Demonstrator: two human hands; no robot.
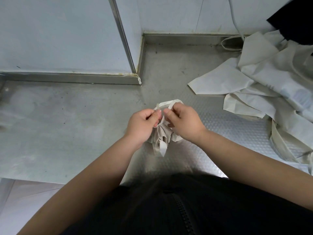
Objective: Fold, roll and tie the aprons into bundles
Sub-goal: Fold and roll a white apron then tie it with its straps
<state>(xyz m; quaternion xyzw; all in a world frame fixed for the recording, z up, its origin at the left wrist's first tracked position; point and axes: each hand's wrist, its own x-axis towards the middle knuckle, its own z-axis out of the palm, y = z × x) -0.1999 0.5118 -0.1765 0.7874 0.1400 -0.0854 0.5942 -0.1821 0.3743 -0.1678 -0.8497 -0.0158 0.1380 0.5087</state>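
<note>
A rolled cream apron bundle [161, 138] lies on the steel counter [71, 129] in the middle of the view, partly under my hands. Its thin strap [166, 103] loops out past my fingers. My left hand [144, 124] pinches one strap end between thumb and forefinger. My right hand [183, 122] pinches the other part of the strap close beside it, above the bundle. The knot itself is hidden by my fingers.
A heap of loose cream aprons [264, 85] spreads over the counter's right side, straps trailing toward the front edge. A black cloth [294, 22] hangs at the top right. White wall panels [59, 34] with a steel corner post close the back. The counter's front edge [42, 179] runs at lower left.
</note>
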